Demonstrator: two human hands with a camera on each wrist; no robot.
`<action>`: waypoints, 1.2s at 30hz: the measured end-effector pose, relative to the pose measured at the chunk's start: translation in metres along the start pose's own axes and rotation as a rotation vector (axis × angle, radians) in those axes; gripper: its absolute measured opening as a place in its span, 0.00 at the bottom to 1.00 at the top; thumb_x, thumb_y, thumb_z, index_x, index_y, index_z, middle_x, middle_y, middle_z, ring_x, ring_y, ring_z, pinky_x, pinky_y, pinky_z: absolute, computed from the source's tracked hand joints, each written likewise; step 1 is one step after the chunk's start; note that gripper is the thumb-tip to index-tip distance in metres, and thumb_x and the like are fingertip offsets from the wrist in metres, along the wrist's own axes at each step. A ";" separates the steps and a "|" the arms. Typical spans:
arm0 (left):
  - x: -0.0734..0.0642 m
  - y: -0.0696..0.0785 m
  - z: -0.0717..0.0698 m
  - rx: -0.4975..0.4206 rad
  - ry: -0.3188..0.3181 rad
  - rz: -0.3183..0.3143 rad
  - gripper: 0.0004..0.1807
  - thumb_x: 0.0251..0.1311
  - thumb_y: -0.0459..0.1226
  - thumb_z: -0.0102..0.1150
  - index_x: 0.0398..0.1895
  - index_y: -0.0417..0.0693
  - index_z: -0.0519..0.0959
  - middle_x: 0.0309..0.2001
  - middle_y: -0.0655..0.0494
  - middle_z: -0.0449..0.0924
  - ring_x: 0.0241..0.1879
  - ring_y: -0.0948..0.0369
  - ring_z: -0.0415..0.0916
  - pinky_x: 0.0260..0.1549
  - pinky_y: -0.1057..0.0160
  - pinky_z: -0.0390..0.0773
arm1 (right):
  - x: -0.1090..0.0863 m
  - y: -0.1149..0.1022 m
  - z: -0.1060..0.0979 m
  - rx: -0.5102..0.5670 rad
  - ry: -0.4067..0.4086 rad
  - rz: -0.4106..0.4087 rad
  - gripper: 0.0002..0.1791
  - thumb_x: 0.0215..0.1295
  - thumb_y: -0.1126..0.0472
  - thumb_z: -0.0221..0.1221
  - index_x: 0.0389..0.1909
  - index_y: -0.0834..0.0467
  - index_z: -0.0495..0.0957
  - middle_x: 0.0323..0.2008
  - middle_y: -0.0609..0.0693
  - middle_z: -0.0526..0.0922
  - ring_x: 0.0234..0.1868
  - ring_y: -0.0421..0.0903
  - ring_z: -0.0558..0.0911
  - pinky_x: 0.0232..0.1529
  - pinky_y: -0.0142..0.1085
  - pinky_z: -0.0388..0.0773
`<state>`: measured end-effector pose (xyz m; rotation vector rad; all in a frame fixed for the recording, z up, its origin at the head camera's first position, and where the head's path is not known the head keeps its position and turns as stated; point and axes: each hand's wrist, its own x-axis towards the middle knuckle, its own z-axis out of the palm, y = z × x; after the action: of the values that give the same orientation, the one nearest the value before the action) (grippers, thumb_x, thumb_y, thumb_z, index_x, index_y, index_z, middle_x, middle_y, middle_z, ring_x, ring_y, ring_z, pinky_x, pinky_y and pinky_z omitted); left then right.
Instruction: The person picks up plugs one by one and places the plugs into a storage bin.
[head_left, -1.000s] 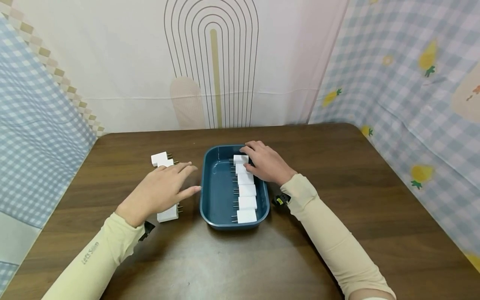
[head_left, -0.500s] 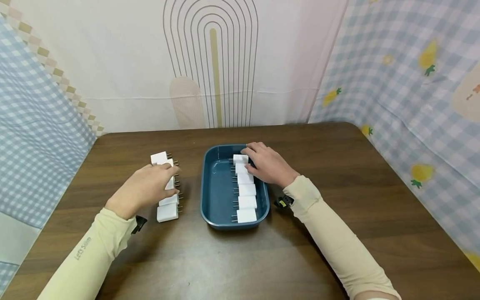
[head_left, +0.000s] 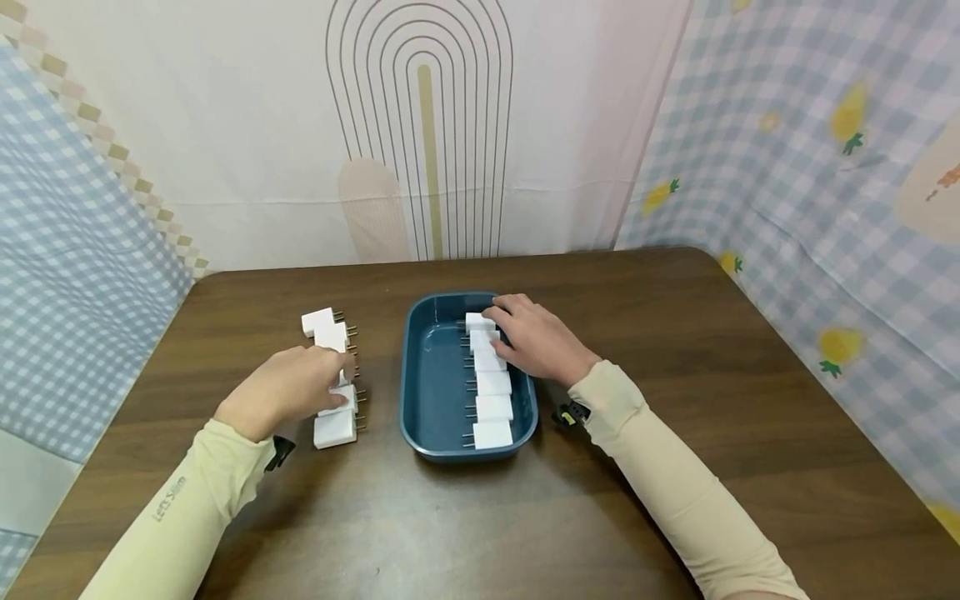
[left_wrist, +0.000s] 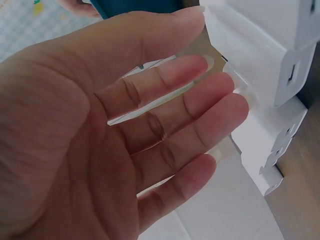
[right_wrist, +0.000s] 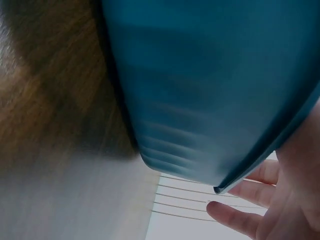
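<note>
White plug chargers (head_left: 334, 429) lie in a staggered row on the table at the left, metal prongs pointing right. Over the middle of that row is my left hand (head_left: 288, 385), its thumb and fingertips right at the blocks. In the left wrist view the fingers (left_wrist: 200, 125) are softly bent, with their tips beside the charger row (left_wrist: 265, 95). A blue tray (head_left: 435, 392) holds a second row of chargers (head_left: 493, 408) along its right side, prongs to the left. My right hand (head_left: 543, 342) reaches over the tray's far right rim, fingertips by the far chargers.
The brown wooden table (head_left: 645, 317) runs back to a pale patterned cloth (head_left: 570, 125). Checked cloths hang at both sides. A black wrist strap (head_left: 281, 452) shows at the left sleeve, and a small dark device (head_left: 570, 414) at the right.
My left hand has moved left and down from beside the tray onto the table row, its fingers bending more. The right hand stays nearly still at the tray.
</note>
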<state>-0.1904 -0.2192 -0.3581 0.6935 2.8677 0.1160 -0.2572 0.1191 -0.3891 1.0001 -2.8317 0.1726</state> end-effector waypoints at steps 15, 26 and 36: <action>-0.006 0.011 -0.001 -0.059 -0.163 -0.024 0.21 0.44 0.46 0.80 0.33 0.51 0.76 0.28 0.60 0.76 0.27 0.63 0.72 0.30 0.58 0.73 | 0.000 0.000 0.005 -0.019 0.002 0.013 0.25 0.72 0.52 0.59 0.66 0.57 0.74 0.69 0.58 0.73 0.70 0.54 0.72 0.68 0.49 0.74; -0.009 0.013 0.002 -0.053 -0.191 -0.028 0.22 0.40 0.41 0.82 0.33 0.51 0.74 0.26 0.60 0.74 0.26 0.62 0.71 0.28 0.60 0.71 | -0.002 0.000 0.003 -0.026 0.033 0.014 0.24 0.73 0.53 0.58 0.66 0.58 0.74 0.69 0.59 0.73 0.70 0.55 0.72 0.67 0.50 0.74; -0.013 0.025 0.004 -0.016 -0.185 -0.034 0.24 0.38 0.41 0.83 0.34 0.51 0.75 0.27 0.61 0.75 0.27 0.62 0.71 0.30 0.58 0.75 | -0.001 0.001 0.004 -0.035 0.034 0.017 0.24 0.73 0.53 0.58 0.66 0.58 0.75 0.68 0.59 0.74 0.70 0.55 0.72 0.66 0.50 0.75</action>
<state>-0.1677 -0.2030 -0.3573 0.6179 2.6975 0.0658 -0.2574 0.1201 -0.3936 0.9574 -2.8033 0.1397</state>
